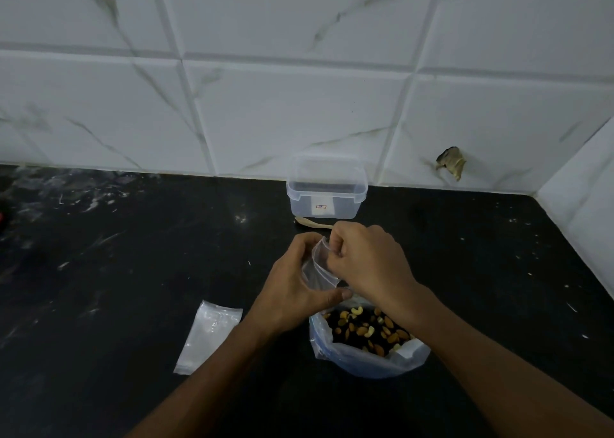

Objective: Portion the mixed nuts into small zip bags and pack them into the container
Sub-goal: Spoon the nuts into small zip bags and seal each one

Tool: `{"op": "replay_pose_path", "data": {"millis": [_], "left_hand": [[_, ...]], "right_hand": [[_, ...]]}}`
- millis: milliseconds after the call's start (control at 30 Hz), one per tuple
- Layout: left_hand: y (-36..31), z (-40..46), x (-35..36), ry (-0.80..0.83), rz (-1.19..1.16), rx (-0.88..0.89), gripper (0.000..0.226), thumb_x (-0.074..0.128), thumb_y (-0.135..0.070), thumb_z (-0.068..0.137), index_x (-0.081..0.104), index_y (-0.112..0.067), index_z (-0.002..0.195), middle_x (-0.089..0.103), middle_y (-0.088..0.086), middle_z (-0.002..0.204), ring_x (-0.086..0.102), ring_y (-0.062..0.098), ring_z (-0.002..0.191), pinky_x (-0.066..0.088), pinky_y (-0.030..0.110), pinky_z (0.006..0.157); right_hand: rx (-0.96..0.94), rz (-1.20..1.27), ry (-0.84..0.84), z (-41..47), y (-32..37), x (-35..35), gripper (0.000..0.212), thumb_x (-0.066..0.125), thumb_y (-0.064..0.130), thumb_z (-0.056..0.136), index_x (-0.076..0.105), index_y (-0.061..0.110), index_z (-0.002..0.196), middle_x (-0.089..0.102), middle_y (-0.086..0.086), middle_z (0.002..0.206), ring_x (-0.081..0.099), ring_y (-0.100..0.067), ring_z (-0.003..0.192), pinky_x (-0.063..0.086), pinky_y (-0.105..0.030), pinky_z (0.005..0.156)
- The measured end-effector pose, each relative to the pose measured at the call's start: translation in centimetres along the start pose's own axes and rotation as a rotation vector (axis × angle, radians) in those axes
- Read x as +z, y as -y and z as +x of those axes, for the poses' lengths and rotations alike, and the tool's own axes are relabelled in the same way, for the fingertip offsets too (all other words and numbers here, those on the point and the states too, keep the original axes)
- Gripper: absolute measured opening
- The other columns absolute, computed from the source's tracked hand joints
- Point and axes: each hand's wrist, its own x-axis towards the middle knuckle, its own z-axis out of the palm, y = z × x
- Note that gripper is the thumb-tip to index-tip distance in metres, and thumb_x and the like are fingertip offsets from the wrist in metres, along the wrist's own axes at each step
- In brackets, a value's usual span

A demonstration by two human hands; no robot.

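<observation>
Both hands on small zip bag (318, 268): left hand (292, 289) grips side, right hand (363, 260) pinches top edge. Risk: thin film slips from pinch, bag drops into nut bag (367, 338) near.

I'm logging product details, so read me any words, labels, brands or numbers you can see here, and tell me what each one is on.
Small red and white sticker on the front of the clear plastic lidded container: text there, too small and blurred to read.
Stack of empty clear zip bags on the black counter: no print that can be made out.
Nothing else carries text.
</observation>
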Motion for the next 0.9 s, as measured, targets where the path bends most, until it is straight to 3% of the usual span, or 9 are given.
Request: {"op": "replay_pose_path", "data": {"millis": [100,267,367,433,567,700,800,900], "left_hand": [[0.2,-0.1,-0.1,-0.047,-0.014,-0.01,0.063,0.085,-0.014,0.071,0.047,-0.023,0.12,0.062,-0.013,0.111,0.063,0.006,0.104,0.053,0.019,0.083],[0.1,-0.4,-1.0,-0.136,-0.075,-0.044,0.06,0.082,-0.011,0.073,0.046,-0.028,0.117,0.06,-0.022,0.106,0.059,-0.005,0.103,0.048,0.009,0.08],[0.0,-0.5,-1.5,-0.121,-0.077,-0.057,0.063,0.083,-0.025,0.072,0.042,-0.034,0.12,0.053,-0.037,0.109,0.056,-0.006,0.108,0.05,0.012,0.085],[-0.1,-0.5,-1.7,-0.102,-0.084,-0.067,0.066,0.083,-0.033,0.069,0.041,-0.037,0.12,0.05,-0.041,0.109,0.054,-0.008,0.111,0.052,0.015,0.085],[-0.2,-0.3,-1.8,-0.079,-0.113,-0.066,0.066,0.078,-0.032,0.065,0.041,-0.036,0.119,0.05,-0.043,0.107,0.054,-0.01,0.11,0.054,0.016,0.08],[0.1,0.1,-1.9,-0.083,-0.148,-0.088,0.068,0.079,-0.033,0.065,0.04,-0.036,0.12,0.049,-0.043,0.107,0.054,-0.01,0.11,0.055,0.018,0.078],[0.5,0.3,-1.9,-0.094,-0.144,-0.095,0.075,0.088,-0.037,0.064,0.04,-0.037,0.121,0.048,-0.042,0.109,0.053,-0.009,0.111,0.055,0.018,0.079],[1.0,0.4,-2.0,-0.091,-0.146,-0.111,0.073,0.082,-0.038,0.063,0.04,-0.038,0.122,0.048,-0.042,0.111,0.052,-0.009,0.113,0.055,0.018,0.079]], "right_hand": [[0.018,0.071,0.023,0.2,0.0,0.1,0.009,0.061,0.03,0.09,0.059,0.024,0.084,0.065,0.005,0.071,0.064,-0.006,0.065,0.051,-0.023,0.062],[0.135,0.266,-0.002,1.6,-1.0,0.4,0.038,0.051,0.056,0.091,0.063,0.021,0.087,0.066,0.003,0.068,0.063,-0.005,0.062,0.053,-0.028,0.064],[0.207,0.287,0.004,4.0,-3.2,1.2,0.03,0.052,0.046,0.095,0.063,0.018,0.089,0.067,0.003,0.072,0.062,-0.003,0.061,0.047,-0.021,0.058],[0.245,0.26,0.005,6.2,-5.2,2.9,0.023,0.057,0.038,0.095,0.065,0.017,0.09,0.068,0.0,0.078,0.064,-0.009,0.069,0.052,-0.027,0.066],[0.229,0.141,0.025,10.1,-7.8,6.4,0.014,0.063,0.025,0.092,0.07,0.013,0.089,0.07,-0.003,0.085,0.066,-0.016,0.081,0.056,-0.035,0.077],[0.168,0.023,0.013,12.7,-8.5,8.8,0.012,0.061,0.018,0.092,0.069,0.01,0.092,0.067,-0.006,0.085,0.065,-0.021,0.085,0.054,-0.035,0.074],[0.125,-0.112,0.016,14.1,-8.7,10.3,0.015,0.057,0.017,0.094,0.065,0.011,0.104,0.065,-0.008,0.101,0.062,-0.024,0.095,0.054,-0.039,0.08],[0.084,-0.273,0.07,14.8,-9.0,11.3,0.013,0.052,0.021,0.096,0.061,0.015,0.103,0.061,-0.009,0.11,0.058,-0.025,0.103,0.051,-0.041,0.087]]}}
